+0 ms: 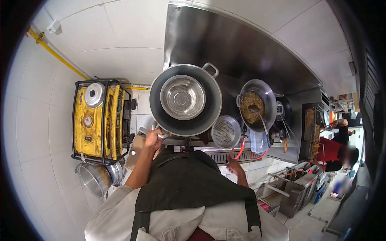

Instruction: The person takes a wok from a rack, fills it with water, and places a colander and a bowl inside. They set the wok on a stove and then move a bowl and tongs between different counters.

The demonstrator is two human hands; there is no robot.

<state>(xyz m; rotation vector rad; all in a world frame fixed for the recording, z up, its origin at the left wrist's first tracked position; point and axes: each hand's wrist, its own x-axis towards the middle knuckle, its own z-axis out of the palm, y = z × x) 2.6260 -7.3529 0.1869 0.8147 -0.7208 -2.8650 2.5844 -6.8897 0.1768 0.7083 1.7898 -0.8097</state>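
My left hand [152, 139] is closed round the near side handle of a large grey pot [156, 108]. A metal colander [182, 97] with small holes in its base sits inside that pot. Low in front of the stove, my right hand [235, 166] is closed, with a small dark and bluish thing at its fingers that I cannot make out. It is close to a red hose [240, 150]. Between my hands is a round perforated strainer [226, 132]. To the right stands a pan [257, 86] of brown food with a ladle [261, 118] resting in it.
On the left stands a yellow generator [93, 130] in a black frame, a metal lid [95, 95] on top. A pot [90, 179] is below it. A clear plastic container [259, 141] is beside the pan. Another person [335, 148] works at the far right.
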